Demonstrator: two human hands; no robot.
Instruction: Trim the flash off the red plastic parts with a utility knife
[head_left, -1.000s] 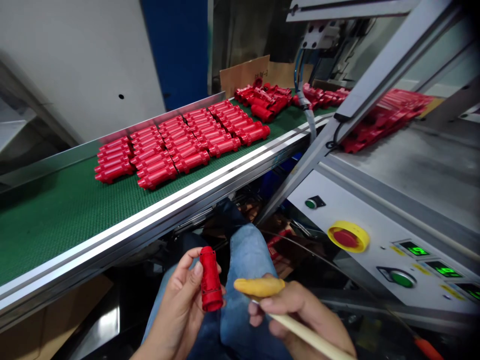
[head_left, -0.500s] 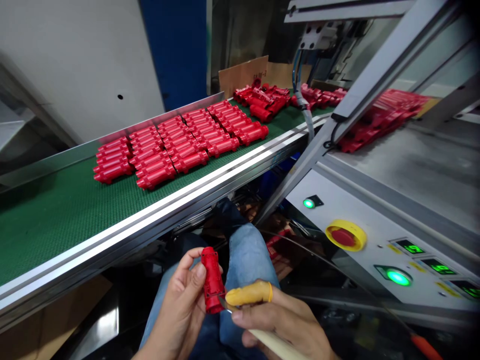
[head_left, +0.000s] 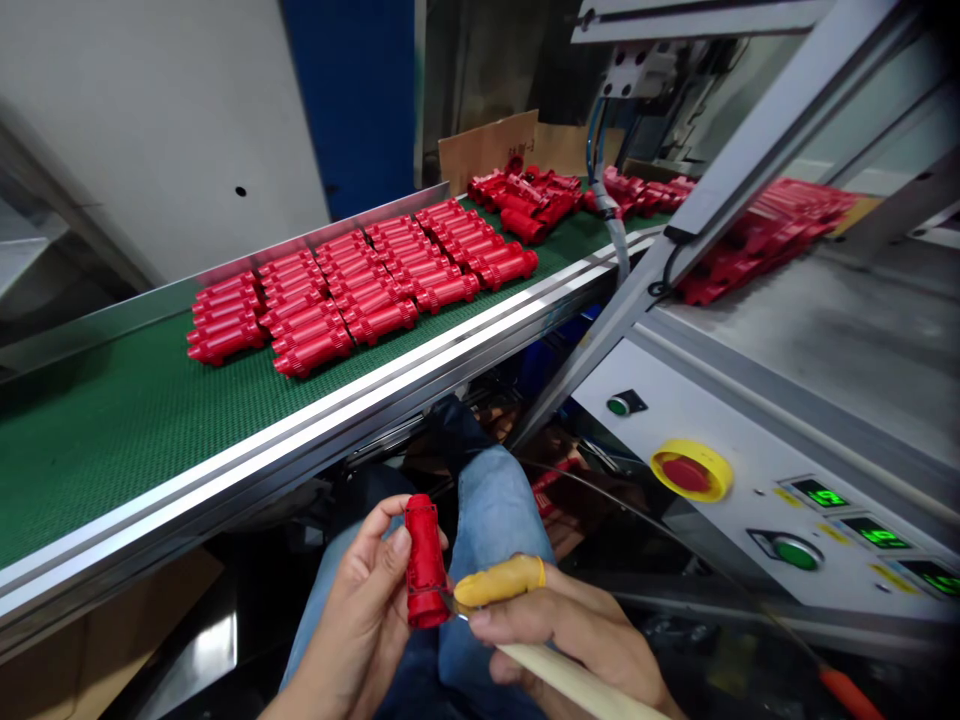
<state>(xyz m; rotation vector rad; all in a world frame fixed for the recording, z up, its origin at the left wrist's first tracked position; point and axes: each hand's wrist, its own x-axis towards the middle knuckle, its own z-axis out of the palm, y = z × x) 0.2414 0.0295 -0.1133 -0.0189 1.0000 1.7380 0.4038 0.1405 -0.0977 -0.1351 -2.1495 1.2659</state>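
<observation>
My left hand [head_left: 360, 620] is closed around a red plastic tube part [head_left: 425, 560], held upright over my lap. My right hand [head_left: 570, 635] grips a knife with a pale wooden handle [head_left: 577, 682]; its short blade touches the lower end of the red part. A yellow rubber cot [head_left: 499, 582] covers my right forefinger, which lies along the blade. Both hands are low in the view, in front of my blue-jeaned knee [head_left: 491, 510].
A green conveyor belt [head_left: 112, 420] carries rows of red parts [head_left: 352, 290], with a loose heap [head_left: 532, 195] farther back. On the right stands a machine panel with a red emergency stop [head_left: 690, 472], green buttons [head_left: 796, 553] and green displays [head_left: 825, 496]. More red parts [head_left: 757, 235] lie behind its slanted frame.
My right hand moved the knife in from clear of the part until its blade met the part's lower end. The panel's green lamps lit half a second ago and are dim now.
</observation>
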